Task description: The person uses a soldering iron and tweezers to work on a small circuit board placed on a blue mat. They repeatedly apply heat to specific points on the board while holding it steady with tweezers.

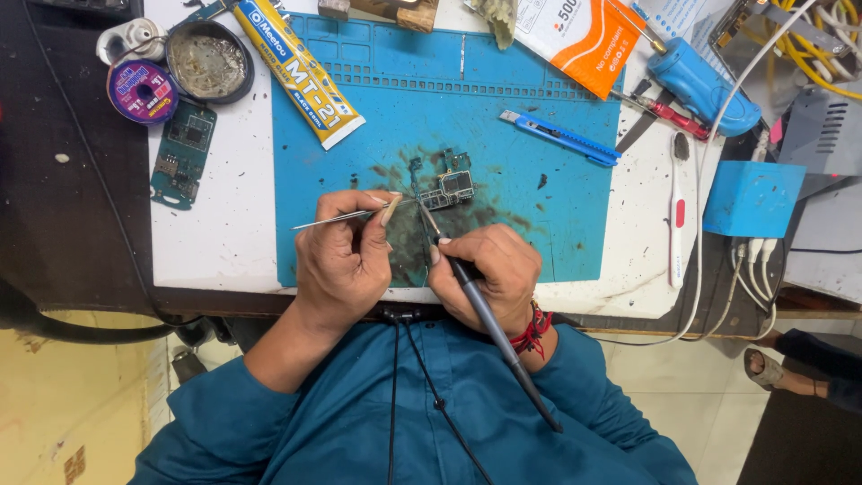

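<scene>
Your left hand (346, 260) rests on the near part of the blue work mat (575, 224), wrist bent back toward you, knuckles up, with thumb and forefinger pinched together on a pair of thin metal tweezers (346, 216); the tweezers lie nearly level, their tips reaching right to the small circuit board (449, 187) that sits on the dark, stained patch at the middle of the mat. Your right hand (489, 274) lies just beside the left, also on the mat's near edge, fingers curled tight in a pen grip around the dark handle of a soldering iron (489, 319); the handle slants back over your wrist toward your chest, and its tip points up and left to the board's near left edge. Both forearms come in from below in teal sleeves. Beyond the board on the mat lies a blue utility knife (561, 137); a yellow glue tube (301, 72) crosses the mat's far left corner.
</scene>
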